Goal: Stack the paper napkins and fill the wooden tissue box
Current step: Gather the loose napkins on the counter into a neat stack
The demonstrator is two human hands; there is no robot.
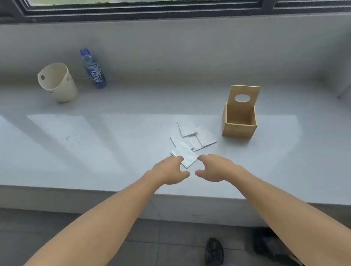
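We are reaching with both hands toward the paper napkins (190, 138), which are lying scattered and overlapping on the desk (77, 135) just left of the wooden tissue box (238, 114). Our left hand (169, 171) is hovering half open with its fingertips over the nearest napkin; whether they are touching it we cannot tell, and it is gripping nothing. Our right hand (215, 167) is also half open and empty, just nearer than the napkins. The box is standing with its lid raised and looking empty, so we are judging that stacking is only starting. Next we are needing to gather the loose napkins into one squared pile beside the box
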